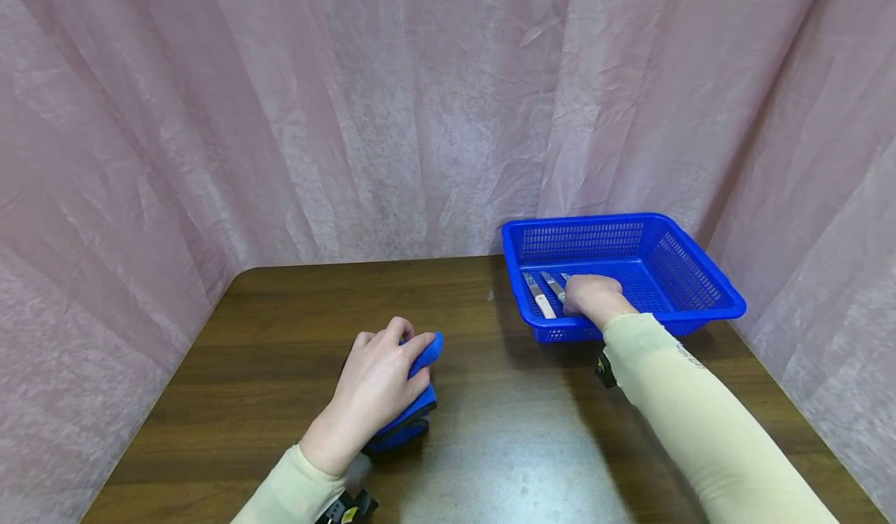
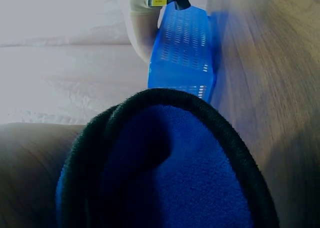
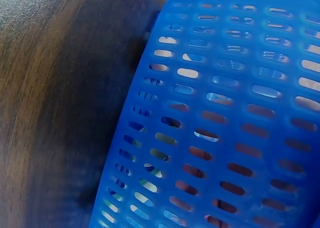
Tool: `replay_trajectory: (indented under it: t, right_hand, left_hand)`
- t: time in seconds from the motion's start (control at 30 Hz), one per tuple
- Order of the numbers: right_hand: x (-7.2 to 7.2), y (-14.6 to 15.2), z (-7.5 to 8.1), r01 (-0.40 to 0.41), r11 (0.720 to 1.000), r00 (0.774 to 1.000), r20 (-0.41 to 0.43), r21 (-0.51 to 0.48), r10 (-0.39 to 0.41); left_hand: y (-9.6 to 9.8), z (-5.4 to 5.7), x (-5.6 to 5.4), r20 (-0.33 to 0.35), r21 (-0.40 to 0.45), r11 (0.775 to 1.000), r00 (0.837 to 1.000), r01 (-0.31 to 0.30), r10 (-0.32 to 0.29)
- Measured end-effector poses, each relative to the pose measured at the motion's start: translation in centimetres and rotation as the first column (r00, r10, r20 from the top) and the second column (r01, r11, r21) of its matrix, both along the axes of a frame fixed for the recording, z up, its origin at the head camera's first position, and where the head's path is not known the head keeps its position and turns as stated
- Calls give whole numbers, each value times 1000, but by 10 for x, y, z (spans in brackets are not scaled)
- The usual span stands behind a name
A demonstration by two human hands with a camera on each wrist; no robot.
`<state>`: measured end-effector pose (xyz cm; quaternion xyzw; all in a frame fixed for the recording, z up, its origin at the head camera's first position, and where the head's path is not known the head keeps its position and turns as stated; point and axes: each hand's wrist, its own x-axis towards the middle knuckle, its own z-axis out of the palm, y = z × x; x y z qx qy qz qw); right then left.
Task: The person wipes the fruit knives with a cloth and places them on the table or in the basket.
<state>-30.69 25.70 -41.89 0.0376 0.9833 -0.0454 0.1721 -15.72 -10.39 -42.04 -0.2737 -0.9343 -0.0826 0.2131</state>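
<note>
My left hand grips a folded blue cloth with black edging over the table's near middle, thumb and fingers bent about its upper part. The cloth fills the lower part of the left wrist view. At the right, my right hand reaches over the near rim of a blue plastic basket, fingers pointing down inside. Left of it in the basket lie a slim white-handled tool and a similar one. A third pale tip shows just beyond the hand; I cannot tell whether the fingers hold it.
The basket stands at the back right of a brown wooden table, near its right edge. A pinkish curtain hangs behind and along both sides. In the right wrist view, the slotted basket wall blocks sight of the right fingers.
</note>
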Motion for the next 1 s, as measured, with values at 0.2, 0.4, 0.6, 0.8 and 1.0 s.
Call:
replay_trajectory:
  t: [0.2,0.4,0.6,0.8,1.0]
  right_hand:
    - [1,-1,1,4,1000,1000,-8,-11,-4]
    - [0,1,-1,9,1000,1000,5,-20,-9]
    - [0,1,-3,11,1000,1000,1,-7,-11]
    - [-1,2,-3,13,1000,1000,-10,20,-13]
    - [12,0,10,-3,1000,996,-88,22,4]
  left_hand:
    - [0,-1,0,-3,3,1000,1000,3,-3]
    - [-1,-2,2,4,6,1000,1000,5,-5]
    - [-1,-3,3,6,10,1000,1000,6,-6]
    - [-1,-5,2,-2,-2,1000,1000,7,-7]
    - [-2,-6,0,-7,-13,1000,1000,11,-11]
